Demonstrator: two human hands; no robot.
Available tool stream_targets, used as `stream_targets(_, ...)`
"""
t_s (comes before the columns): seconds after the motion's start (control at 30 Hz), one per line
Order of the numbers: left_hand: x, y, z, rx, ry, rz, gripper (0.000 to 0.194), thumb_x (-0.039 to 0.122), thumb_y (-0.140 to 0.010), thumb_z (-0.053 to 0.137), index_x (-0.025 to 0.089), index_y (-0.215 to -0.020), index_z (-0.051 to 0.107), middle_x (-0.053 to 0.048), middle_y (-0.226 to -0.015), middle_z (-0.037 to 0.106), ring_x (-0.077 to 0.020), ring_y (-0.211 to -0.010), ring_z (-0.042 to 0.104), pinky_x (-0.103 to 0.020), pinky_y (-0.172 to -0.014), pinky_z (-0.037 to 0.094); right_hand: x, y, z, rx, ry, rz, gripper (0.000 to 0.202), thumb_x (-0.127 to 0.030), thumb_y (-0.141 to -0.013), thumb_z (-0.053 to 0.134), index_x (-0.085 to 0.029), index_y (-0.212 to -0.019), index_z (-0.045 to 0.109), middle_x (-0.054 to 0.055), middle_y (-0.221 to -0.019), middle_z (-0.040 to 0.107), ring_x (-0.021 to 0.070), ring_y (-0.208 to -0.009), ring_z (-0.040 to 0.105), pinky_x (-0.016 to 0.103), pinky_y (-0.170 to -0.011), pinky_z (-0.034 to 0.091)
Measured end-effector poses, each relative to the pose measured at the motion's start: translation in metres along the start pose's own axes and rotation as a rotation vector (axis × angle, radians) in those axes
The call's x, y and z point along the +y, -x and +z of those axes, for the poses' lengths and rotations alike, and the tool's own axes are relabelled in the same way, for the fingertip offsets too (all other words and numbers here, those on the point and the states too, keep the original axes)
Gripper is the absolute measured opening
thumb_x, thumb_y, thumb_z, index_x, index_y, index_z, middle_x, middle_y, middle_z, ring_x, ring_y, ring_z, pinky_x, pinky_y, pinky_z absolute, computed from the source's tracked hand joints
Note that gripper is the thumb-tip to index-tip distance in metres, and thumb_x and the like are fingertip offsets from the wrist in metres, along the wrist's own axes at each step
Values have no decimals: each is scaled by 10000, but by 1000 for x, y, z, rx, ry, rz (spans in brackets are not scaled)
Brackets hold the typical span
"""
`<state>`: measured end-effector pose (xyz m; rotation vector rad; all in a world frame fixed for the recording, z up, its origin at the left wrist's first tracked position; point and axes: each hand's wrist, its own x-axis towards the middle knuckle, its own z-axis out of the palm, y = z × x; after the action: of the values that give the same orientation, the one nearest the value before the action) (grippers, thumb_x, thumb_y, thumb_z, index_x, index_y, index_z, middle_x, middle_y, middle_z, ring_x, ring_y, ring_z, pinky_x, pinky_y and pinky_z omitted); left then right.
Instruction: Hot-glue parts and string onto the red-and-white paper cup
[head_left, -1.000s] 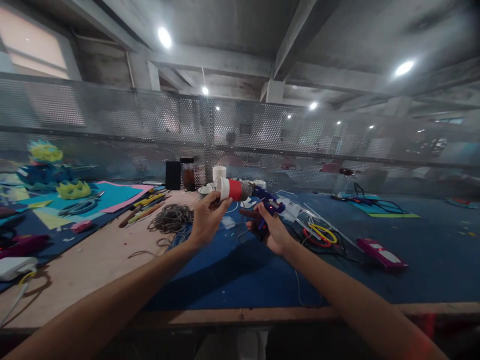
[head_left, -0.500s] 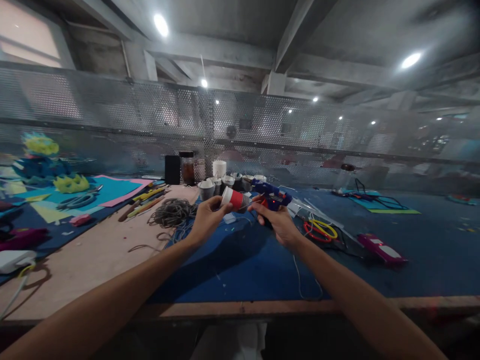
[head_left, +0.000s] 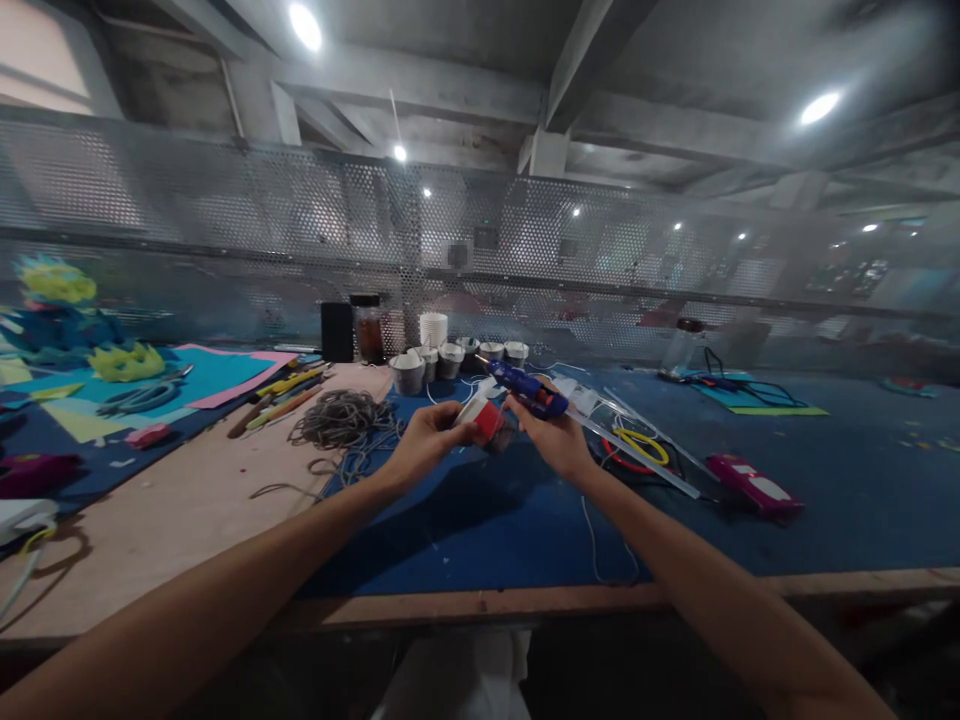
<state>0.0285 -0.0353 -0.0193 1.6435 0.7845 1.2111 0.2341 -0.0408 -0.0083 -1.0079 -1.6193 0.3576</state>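
In the head view my left hand (head_left: pixel 429 440) is closed round a small red and white paper cup (head_left: pixel 484 420), which lies tilted with its lower part dark or grey. My right hand (head_left: pixel 553 435) grips a blue glue gun (head_left: pixel 529 388), its nozzle pointing up and to the left above the cup. A clear glue stick juts from the back of the gun toward the lower right. Behind the hands stand several grey wrapped cups (head_left: pixel 407 373) and a stack of white cups (head_left: pixel 433 330).
Grey cord (head_left: pixel 341 418) lies tangled left of my left hand, beside carving tools (head_left: pixel 285 405). Further left are scissors (head_left: pixel 142 396) on coloured sheets. To the right lie yellow and red cable loops (head_left: pixel 641 448) and a magenta device (head_left: pixel 754 485). A lidded jar (head_left: pixel 369 330) stands behind.
The cup has tilted and moved slightly right and down in my left hand. The glue gun has turned, its nozzle now further left, and my right hand's fingers have moved off the cup's end.
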Motion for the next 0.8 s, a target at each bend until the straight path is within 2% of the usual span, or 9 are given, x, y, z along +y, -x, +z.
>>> stream_targets(0.3,6,1,3,28,-9,-22,177,299,-741,751,136,-773,687,-16,-692,686,-154,-657,619,-264,-656,463,16,-3,4,30,3,12,243,-441,-908,607,-215,-943,688,15,-842,741,176,-676,656,318,-714,530)
stream_targets(0.6,8,1,0,36,8,-12,202,317,-743,743,140,-829,699,-20,-759,693,-175,-714,639,-287,-700,505,16,-4,2,35,23,47,224,-399,-899,614,-203,-929,720,18,-807,742,176,-666,647,312,-725,518)
stream_targets(0.8,9,0,0,64,18,-9,200,312,-728,754,140,-817,703,-16,-725,688,-171,-689,640,-285,-690,509,13,-4,0,37,46,80,242,-414,-892,612,-201,-892,726,17,-800,740,169,-645,636,314,-724,520)
